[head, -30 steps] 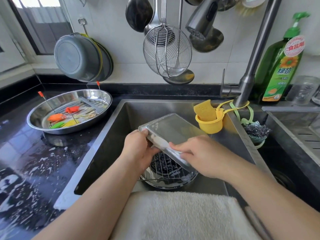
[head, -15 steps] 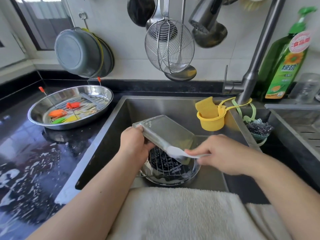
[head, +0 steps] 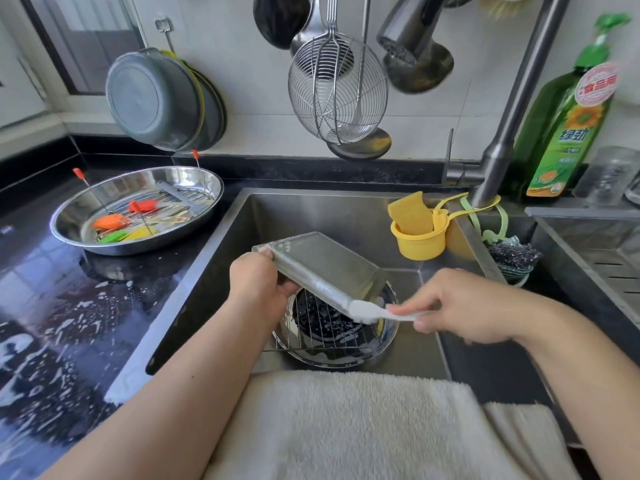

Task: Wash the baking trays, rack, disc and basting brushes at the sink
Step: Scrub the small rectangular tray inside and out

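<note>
Since the earlier frames the right hand (head: 464, 306) has been sliding the small white brush (head: 377, 311) down the near long edge of the rectangular baking tray (head: 322, 265), and its head is now sitting at the tray's lower right corner. The left hand (head: 259, 282) is gripping the tray's upper left corner, fingers curled under the rim, so the tray is hanging tilted over the sink (head: 346, 209), its long axis running from upper left down to lower right. The right hand is pinching the brush handle between thumb and fingertips, the handle pointing left toward the tray; this hand is the nearer one to the corner being scrubbed.

Directly beneath the tray a wire rack (head: 322, 336) is lying on a round tray (head: 391, 336) on the sink floor, with a dark disc showing through the wires, soapy and apparently not yet rinsed. The low corner is hovering just above that rack, so a longer stroke could knock it.

On the wet black surface (head: 52, 306) to the left, a round steel pan (head: 207, 188) is holding the coloured basting brushes (head: 110, 221). A yellow sponge holder (head: 419, 237) is hanging near the tap (head: 498, 161), well clear of the hands. A towel (head: 346, 420) is draped over the sink's near edge.
</note>
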{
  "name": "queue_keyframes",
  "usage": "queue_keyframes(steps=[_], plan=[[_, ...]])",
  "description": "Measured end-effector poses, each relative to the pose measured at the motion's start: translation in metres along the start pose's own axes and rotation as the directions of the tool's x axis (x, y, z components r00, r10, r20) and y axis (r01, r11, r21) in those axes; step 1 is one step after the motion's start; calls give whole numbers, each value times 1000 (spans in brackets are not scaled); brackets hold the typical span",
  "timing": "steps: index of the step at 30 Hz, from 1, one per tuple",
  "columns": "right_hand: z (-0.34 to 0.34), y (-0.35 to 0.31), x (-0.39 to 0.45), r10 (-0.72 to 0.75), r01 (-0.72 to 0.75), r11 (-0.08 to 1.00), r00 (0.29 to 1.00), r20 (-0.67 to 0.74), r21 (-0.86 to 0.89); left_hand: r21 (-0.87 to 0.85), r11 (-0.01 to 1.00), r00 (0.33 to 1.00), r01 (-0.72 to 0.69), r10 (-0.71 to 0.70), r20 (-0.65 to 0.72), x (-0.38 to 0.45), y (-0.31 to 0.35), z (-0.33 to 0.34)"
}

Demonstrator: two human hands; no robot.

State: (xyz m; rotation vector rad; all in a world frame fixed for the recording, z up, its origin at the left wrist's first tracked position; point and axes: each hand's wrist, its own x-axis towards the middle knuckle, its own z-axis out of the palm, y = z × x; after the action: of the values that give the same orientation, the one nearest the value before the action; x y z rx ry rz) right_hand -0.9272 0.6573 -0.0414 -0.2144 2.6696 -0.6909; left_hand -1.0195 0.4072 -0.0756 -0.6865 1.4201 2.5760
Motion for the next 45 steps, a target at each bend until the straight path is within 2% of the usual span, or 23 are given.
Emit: queue_keyframes(steps=[2,5,8,12,15,22,26,28,31,34,39,43,44,45], plan=[[-1,2,2,-8,9,1000,999,-49,16,-33,999,1000,13,-14,-26,2,1,-2],[20,-9,19,-117,125,991,979,-166,37,-51,998,999,37,-38,-24,0,1,-1],[26,-14,22,-155,172,983,966,-206,66,-45,998,999,48,-48,2,-2,-2,-2],[2,0,5,-61,70,995,991,-120,72,-73,996,999,48,-48,-1,1,1,-4],[-3,4,4,-65,69,996,994,-85,49,-77,995,998,57,-58,-8,-1,2,-4],[-15,21,0,16,-1,994,991,-134,112,-82,995,998,64,-65,-16,-2,3,-4],[-3,7,3,-68,76,996,989,-134,52,-28,999,998,38,-40,-48,-2,3,-5],[4,-1,5,-118,130,988,983,-138,80,3,1000,999,27,-27,-47,-2,3,-5],[2,-1,7,-121,139,986,977,-174,91,55,998,1000,23,-22,-21,0,0,-3],[2,-1,4,-92,105,989,989,-114,109,131,991,1000,4,-4,3,-1,-2,-1],[25,-7,25,-167,176,984,972,-166,42,254,966,996,-46,25,86,1,-5,0],[19,-11,15,-163,159,982,986,39,101,283,957,992,-60,26,123,0,-6,-1],[20,-10,15,-167,166,981,986,1,96,278,959,992,-52,18,124,0,-6,-1],[22,-10,19,-179,186,980,979,-94,77,273,961,993,-38,4,122,0,-6,0]])
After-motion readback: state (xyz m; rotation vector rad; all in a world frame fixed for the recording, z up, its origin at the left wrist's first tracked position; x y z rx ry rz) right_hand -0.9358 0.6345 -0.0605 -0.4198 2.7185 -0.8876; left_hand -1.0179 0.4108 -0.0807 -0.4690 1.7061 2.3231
